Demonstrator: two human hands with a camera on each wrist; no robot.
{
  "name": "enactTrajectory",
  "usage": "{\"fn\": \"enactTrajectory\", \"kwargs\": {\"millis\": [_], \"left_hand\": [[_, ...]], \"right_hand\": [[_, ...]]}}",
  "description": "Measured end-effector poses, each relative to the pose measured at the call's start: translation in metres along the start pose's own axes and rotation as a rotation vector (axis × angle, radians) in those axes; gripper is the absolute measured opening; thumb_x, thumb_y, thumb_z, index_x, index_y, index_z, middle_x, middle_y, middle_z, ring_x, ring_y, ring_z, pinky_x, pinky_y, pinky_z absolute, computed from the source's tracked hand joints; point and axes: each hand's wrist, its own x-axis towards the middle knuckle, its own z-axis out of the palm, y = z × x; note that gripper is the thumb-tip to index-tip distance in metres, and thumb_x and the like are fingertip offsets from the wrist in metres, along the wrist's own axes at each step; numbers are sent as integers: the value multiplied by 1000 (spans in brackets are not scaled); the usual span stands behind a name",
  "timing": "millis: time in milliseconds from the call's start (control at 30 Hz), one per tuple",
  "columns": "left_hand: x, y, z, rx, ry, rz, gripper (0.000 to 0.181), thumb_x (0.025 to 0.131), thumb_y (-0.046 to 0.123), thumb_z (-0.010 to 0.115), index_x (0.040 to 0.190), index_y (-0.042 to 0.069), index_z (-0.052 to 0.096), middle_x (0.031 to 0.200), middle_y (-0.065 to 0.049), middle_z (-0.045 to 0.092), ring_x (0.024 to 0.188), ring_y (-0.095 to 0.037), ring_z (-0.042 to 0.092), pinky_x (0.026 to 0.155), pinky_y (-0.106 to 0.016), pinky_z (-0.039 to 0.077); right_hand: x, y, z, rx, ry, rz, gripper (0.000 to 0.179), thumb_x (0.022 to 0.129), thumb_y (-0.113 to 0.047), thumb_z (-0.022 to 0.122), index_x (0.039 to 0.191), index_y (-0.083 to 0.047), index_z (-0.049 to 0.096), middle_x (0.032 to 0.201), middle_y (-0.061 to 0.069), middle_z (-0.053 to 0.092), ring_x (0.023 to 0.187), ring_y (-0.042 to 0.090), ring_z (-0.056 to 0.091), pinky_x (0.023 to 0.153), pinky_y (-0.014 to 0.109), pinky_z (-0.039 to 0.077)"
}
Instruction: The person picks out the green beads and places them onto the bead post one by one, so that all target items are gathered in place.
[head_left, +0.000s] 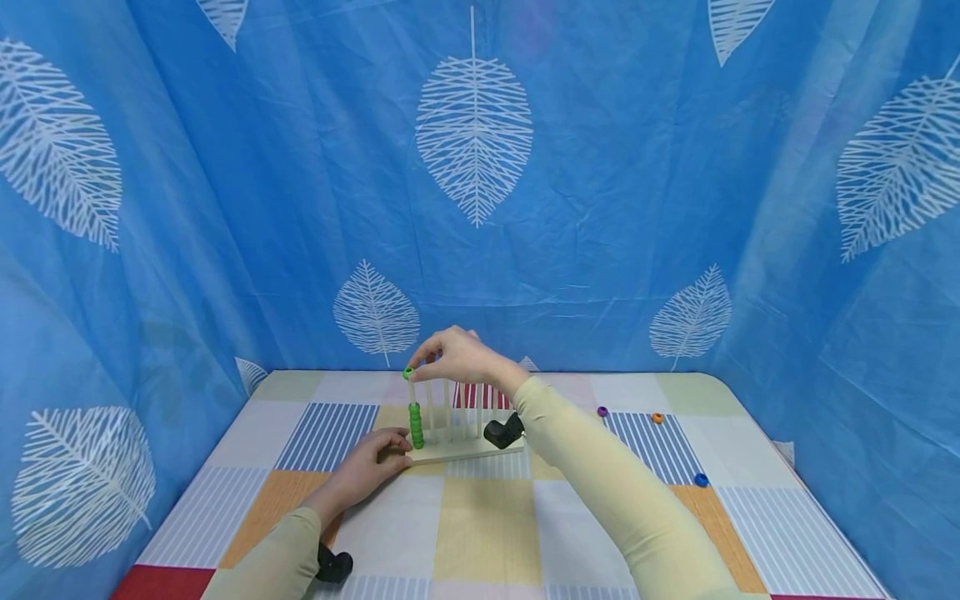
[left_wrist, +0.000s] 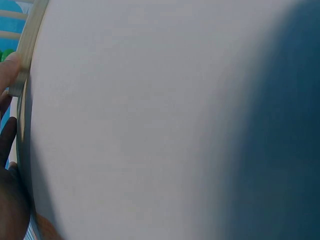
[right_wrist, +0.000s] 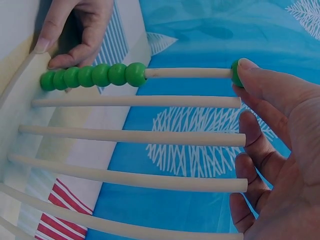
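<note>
A wooden bead frame [head_left: 465,452] stands on the table, its pale base carrying a row of upright pegs. Several green beads [right_wrist: 101,75] are stacked at the bottom of the leftmost peg. At that peg's top, my right hand [head_left: 461,357] pinches another green bead [right_wrist: 235,73] between thumb and forefinger, with the bead at the peg's tip. The other pegs [right_wrist: 140,136] visible in the right wrist view carry no beads. My left hand [head_left: 371,462] holds the left end of the base, thumb at the front edge and fingers beside the stack.
Right of the frame lie a purple bead [head_left: 602,412], an orange bead [head_left: 657,418] and a blue bead [head_left: 701,480], apart from each other. A patchwork cloth [head_left: 487,533] covers the table. Blue leaf-print curtains [head_left: 600,208] enclose the back and sides.
</note>
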Motion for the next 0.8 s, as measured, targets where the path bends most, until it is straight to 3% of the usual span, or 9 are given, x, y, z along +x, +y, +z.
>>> {"fn": "enactTrajectory", "kwargs": {"millis": [800], "left_hand": [[-1, -1, 0, 19, 1, 5, 8, 95, 23, 75, 101, 23, 70, 141, -7, 59, 138, -35, 46, 116, -60, 33]], "right_hand": [[1, 1, 4, -16, 7, 5, 16, 93, -41, 76, 107, -34, 78, 100, -23, 67, 95, 3, 57, 101, 48, 30]]}}
